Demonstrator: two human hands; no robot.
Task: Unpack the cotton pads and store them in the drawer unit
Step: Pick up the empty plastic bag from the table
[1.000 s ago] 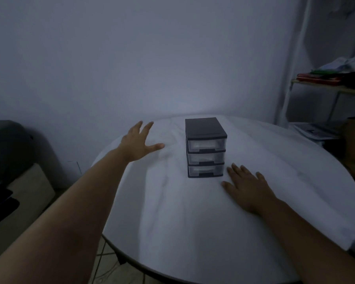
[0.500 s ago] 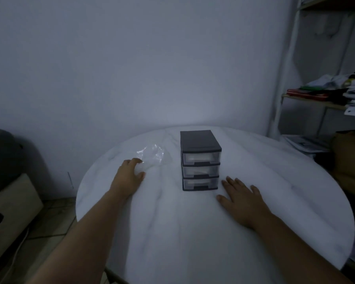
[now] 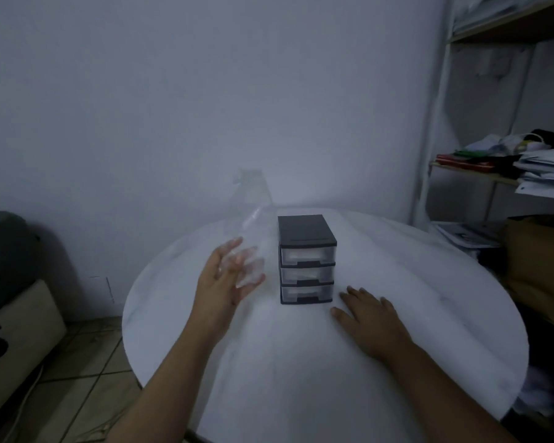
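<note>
gripping a clear plastic bag (image 3: 251, 199) in the left hand (image 3: 224, 282), lifted off the table (image 3: 301, 378) just left of the drawer unit (image 3: 306, 260), with thumb and fingers curled loosely round the bag's lower end and seen through the film. smeared by motion blur, with the bag's top reaching up in front of the wall, higher than the unit's dark lid. cannot tell whether any cotton pads sit inside; too faint to make out. resting the right hand (image 3: 370, 324) flat on the round white table, palm down, fingers straight and slightly spread, holding nothing, fingertips near the unit's bottom right corner but apart from it. standing upright towards the far middle of the table: three clear drawers in a dark frame, all pushed in, fronts facing the camera. off to the right, a pale shelf rack (image 3: 435, 155) with stacked papers (image 3: 547, 174) and folded cloth. to the left, below table height, something dark and bulky (image 3: 4, 244) over a tiled floor (image 3: 87, 362).
</note>
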